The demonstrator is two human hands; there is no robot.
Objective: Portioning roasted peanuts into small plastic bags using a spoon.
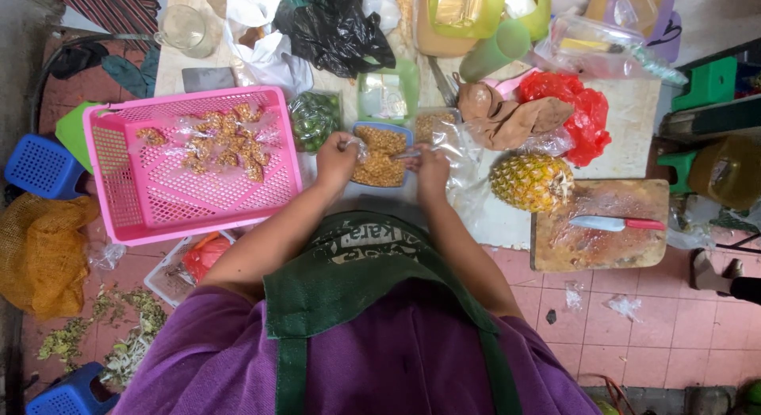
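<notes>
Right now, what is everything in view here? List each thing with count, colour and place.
basket: one, pink, table left, holding small filled clear bags
blue bowl: one, full of tan nuts or beans, between the hands
pineapple: one, yellow-brown, right of the bowl
knife: one, red handle, on the wooden board
wooden board: one, brown, table right
red bag: one, behind the pineapple
black bag: one, table back
green cup: one, lying at the back
blue stools: two, floor left
left hand: grip on a small clear bag at the bowl's rim
right hand: holds a spoon over the bowl
</notes>
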